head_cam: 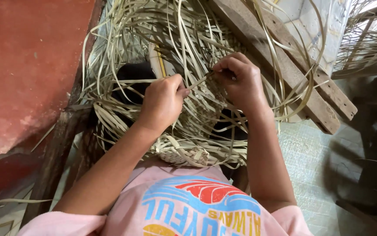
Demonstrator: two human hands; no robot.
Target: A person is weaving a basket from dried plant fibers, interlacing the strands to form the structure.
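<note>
Nearest the camera: pink t-shirt (197, 209) with a colourful print, both forearms reaching forward over the lap. Half-woven basket (197, 131) of pale palm-leaf strips sits right against the torso, plaited rim (184, 155) toward the body, probably so the open weave faces the hands at close working range.

Left hand (163, 102) rests on the basket's side, fingers curled shut, pinching a flat strip (197, 82) between thumb and forefinger; held taut, it seems, so the strip stays flat. Right hand (240, 78) meets it from the other side, fingers (223, 66) closed on the same strip's far end at the weave edge (exact contact partly hidden by knuckles). Two hands close together, just above the woven wall.

Loose strips (153, 39) fan out in all directions beyond the hands, unwoven ends left free, curling over everything.

Further out: rough wooden plank (284, 65) runs diagonally behind the strips, nail holes visible. Red-painted wall (27, 65) on the left, worn wooden post (57, 148) beside it. Floor (315, 175) pale, patterned covering. Dark wooden furniture (376, 144) at right edge, more strips (367, 39) piled top right. Daylit, cramped corner.
</note>
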